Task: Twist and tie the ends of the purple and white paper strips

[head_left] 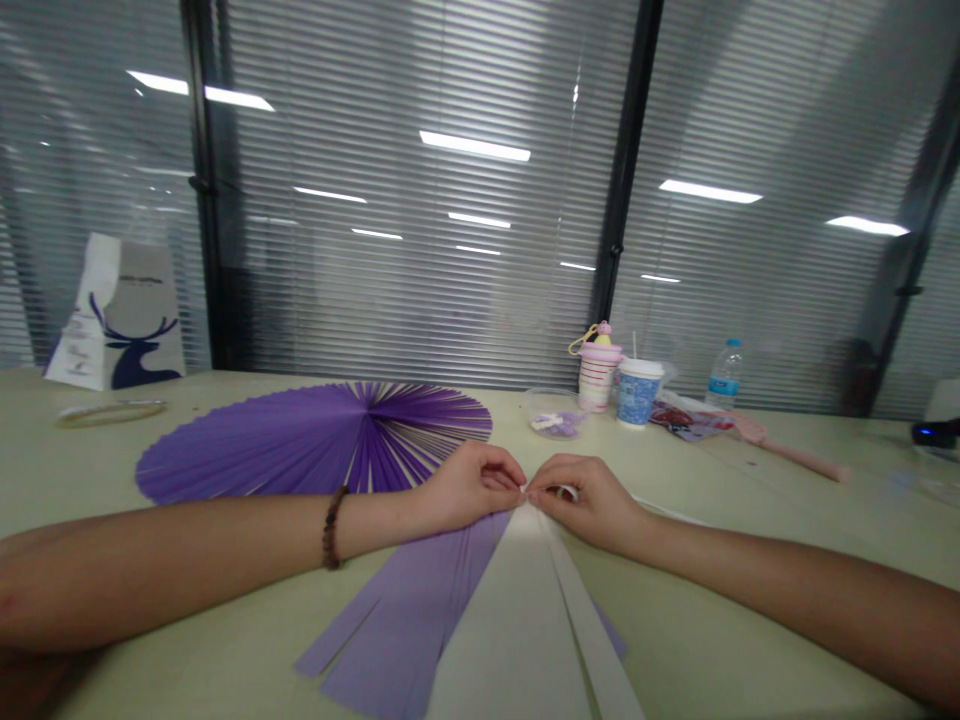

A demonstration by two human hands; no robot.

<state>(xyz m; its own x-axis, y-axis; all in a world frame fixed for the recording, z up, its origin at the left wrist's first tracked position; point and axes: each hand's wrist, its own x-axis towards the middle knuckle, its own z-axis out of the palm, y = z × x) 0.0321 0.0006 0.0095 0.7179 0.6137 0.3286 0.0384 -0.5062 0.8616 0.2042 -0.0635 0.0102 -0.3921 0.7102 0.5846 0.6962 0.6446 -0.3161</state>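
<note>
My left hand [480, 482], with a beaded bracelet [332, 528] on its wrist, pinches at the narrow top end of a fan of strips. From the other side my right hand [581, 495] is also closed there, thumb and fingertips almost touching the left ones. White paper strips [510, 620] spread from this point toward me, lying over light purple paper strips [397, 640]. Exactly what sits between the fingertips is small and partly hidden. Just behind my left hand lies a large round purple pleated paper fan [255, 445], opened out flat.
At the back right are a clear dish [555, 420] with small purple pieces, a pink-lidded cup [599, 380], a blue paper cup [638, 395], a water bottle [725, 375] and a pink stick-like item [802, 458]. A white bag [139, 320] and a tape-like ring [112, 412] stand left.
</note>
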